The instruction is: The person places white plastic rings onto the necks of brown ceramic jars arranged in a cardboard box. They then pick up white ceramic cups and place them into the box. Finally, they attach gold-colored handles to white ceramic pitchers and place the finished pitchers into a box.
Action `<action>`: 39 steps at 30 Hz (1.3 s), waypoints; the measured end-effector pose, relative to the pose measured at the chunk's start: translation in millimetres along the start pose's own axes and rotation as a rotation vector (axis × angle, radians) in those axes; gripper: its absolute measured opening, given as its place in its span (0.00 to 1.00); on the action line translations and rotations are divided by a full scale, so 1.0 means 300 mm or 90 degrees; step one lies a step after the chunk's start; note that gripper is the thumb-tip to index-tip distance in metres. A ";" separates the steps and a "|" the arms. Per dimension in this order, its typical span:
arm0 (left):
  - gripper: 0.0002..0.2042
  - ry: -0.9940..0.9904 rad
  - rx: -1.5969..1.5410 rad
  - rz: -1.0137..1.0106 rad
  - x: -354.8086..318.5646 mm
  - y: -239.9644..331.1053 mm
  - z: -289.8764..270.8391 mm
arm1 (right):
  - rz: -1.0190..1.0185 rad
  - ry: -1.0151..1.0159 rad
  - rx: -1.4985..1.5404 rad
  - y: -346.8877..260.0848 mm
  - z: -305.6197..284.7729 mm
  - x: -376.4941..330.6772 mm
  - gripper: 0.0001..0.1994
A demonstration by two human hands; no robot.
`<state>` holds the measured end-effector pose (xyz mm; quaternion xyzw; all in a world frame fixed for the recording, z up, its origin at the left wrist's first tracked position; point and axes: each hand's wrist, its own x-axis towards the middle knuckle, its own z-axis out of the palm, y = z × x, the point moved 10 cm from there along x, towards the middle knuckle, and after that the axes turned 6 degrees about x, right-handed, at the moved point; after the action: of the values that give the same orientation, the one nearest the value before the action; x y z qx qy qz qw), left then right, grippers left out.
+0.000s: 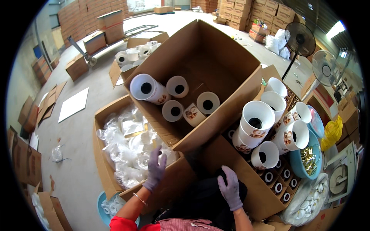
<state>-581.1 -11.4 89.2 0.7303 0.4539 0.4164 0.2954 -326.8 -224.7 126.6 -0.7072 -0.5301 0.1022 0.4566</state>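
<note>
Both my hands wear light purple-grey gloves. My left hand [156, 171] is raised over the near right corner of a carton of clear plastic bags [125, 154], fingers apart, holding nothing visible. My right hand [231, 188] hangs above my lap beside a divided carton [246, 181], its fingers stretched out and bare of any object. Ahead stands a large open cardboard box [227, 57] with several white printed cups [177, 86] inside, some upright, one lying tilted. More white cups [256, 119], some stacked, stand on the divided carton at my right.
At right are a blue basin [298, 163] of gold-coloured metal parts, a clear bag [308, 202] of white pieces and two standing fans [300, 38]. A blue tub [106, 208] of clear plastic rings sits lower left. Farther off are a carton of white items [133, 54], a trolley and stacked boxes.
</note>
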 end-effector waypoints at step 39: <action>0.09 0.544 -0.271 -0.147 -0.407 -0.346 -1.682 | -0.311 -0.575 0.273 -1.037 0.826 0.255 0.37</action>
<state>-1096.0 -52.3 205.3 0.3625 0.5174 0.7269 0.2693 -654.9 -20.6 247.9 -0.3411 -0.7889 0.3919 0.3282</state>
